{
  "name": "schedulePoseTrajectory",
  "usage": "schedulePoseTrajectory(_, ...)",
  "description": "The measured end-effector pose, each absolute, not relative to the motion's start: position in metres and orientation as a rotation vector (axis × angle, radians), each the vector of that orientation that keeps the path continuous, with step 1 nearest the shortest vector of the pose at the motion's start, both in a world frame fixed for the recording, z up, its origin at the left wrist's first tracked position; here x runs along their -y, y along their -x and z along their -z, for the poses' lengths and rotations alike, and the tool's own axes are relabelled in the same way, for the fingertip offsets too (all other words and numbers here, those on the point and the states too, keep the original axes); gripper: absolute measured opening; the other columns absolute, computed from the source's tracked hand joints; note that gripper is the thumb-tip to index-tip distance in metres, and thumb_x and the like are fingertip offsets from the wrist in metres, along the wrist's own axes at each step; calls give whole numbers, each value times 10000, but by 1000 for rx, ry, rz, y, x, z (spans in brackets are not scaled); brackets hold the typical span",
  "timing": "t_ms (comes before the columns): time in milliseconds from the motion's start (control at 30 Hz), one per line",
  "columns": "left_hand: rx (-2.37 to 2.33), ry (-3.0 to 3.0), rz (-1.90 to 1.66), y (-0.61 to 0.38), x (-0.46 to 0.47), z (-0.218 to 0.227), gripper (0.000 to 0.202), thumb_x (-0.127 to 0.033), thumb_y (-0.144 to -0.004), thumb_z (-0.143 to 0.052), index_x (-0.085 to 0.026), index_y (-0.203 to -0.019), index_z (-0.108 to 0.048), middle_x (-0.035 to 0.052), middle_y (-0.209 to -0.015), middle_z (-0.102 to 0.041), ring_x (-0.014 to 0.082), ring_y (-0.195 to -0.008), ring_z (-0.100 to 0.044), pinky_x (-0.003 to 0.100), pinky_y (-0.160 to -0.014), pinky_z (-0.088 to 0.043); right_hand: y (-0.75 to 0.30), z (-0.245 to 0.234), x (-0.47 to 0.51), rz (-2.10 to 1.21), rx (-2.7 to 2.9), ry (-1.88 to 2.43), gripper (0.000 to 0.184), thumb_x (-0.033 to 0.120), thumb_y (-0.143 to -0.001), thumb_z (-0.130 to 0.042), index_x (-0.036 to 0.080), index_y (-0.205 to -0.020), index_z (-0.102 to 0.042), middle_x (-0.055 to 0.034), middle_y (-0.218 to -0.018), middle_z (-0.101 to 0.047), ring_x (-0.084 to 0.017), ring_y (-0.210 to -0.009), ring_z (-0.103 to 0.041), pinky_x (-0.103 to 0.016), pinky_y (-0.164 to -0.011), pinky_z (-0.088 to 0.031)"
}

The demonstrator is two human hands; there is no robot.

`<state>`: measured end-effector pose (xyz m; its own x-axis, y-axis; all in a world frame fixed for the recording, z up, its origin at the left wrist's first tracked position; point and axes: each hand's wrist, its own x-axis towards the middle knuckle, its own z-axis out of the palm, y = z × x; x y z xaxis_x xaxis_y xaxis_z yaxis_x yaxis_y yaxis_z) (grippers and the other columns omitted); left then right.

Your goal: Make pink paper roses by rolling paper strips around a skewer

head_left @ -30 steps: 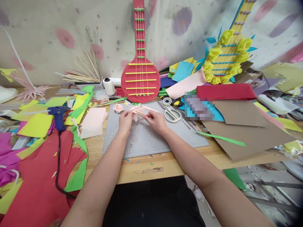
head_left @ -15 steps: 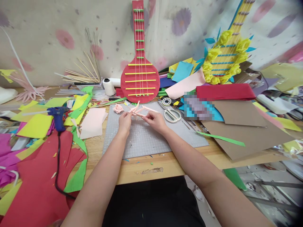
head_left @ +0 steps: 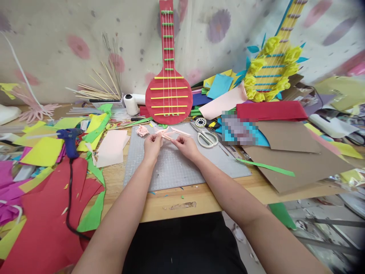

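Both my hands pinch one folded strip of pale pink crepe paper [head_left: 165,136] over the grey cutting mat [head_left: 176,171]. My left hand [head_left: 152,146] is closed on its left part, and my right hand [head_left: 184,146] pinches the right end between thumb and forefinger. A finished-looking pink paper rose [head_left: 142,131] lies on the mat just beyond my left hand. Behind my right hand rests another narrow pink paper strip [head_left: 180,132]. White-handled scissors [head_left: 207,139] lie to the right. The red paper lute [head_left: 169,97] leans upright against the wall behind.
At left, a blue glue gun [head_left: 69,140] with a black cord sits among paper scraps, beside pink sheets [head_left: 111,148]. Brown cardboard [head_left: 296,163] covers the right side. A yellow paper instrument [head_left: 270,72] leans at the back right; bamboo sticks [head_left: 99,91] stand at the back left.
The pink strip between my hands has turned and flattened; its raised tip has come down. My right hand has shifted slightly, and both hands keep their pinch.
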<state>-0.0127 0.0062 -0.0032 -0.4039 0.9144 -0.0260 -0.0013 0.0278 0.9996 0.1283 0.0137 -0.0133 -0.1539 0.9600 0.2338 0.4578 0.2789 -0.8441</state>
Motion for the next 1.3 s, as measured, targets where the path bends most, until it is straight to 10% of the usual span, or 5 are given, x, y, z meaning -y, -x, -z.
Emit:
schedulePoseTrajectory(400, -2041, -1770, -1349, 7, 9, 5, 208, -276, -697, -598, -206, -855, -482, 59, -934, -539, 201, -920, -514, 333, -819, -392, -130, 10, -15, -831, 1637, 1330, 410, 555, -673, -571, 172, -563, -471, 21, -532, -494, -83, -499, -390, -229, -479, -284)
schedulePoseTrajectory(767, -2134, -1764, -1215, 16, 7, 0, 70, -253, -777, -507, -226, -791, -570, 29, -878, -622, 175, -779, -565, 276, -663, -359, -131, 8, -9, -683, 1756, 1314, 156, 334, -722, -578, 183, -756, -560, 9, -689, -602, -112, -621, -524, -234, -590, -371)
schedulePoseTrajectory(1300, -2236, -1656, -1196, 21, -4, 6, 71, -233, -745, -531, -241, -809, -502, 27, -873, -623, 207, -798, -574, 288, -632, -332, -135, 2, -6, -571, 1986, 1245, 242, 235, -728, -555, 214, -969, -551, 16, -746, -616, -114, -647, -531, -237, -626, -373)
